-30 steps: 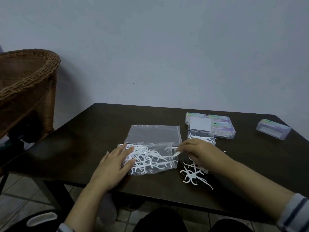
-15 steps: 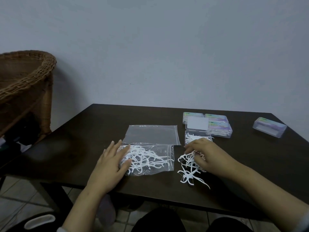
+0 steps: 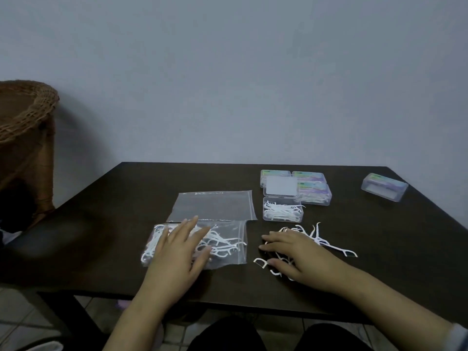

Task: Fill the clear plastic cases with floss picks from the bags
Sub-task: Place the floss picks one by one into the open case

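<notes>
We've got our left hand (image 3: 177, 252) flat, fingers spread, on the clear zip bag of white floss picks (image 3: 222, 245), right hand (image 3: 296, 252) fingers relaxed over the loose pile of white picks (image 3: 321, 239) just below the open clear plastic case (image 3: 282, 212) on the dark table (image 3: 101, 224).

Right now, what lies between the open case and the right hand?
Head view: loose floss picks scattered on the table, between the open case and the right hand, which rests on some.

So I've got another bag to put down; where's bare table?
Bare: the table's left part beyond the bags, and the gap between the stacked cases and the lone case. Crowded: around the open case and loose picks.
</notes>
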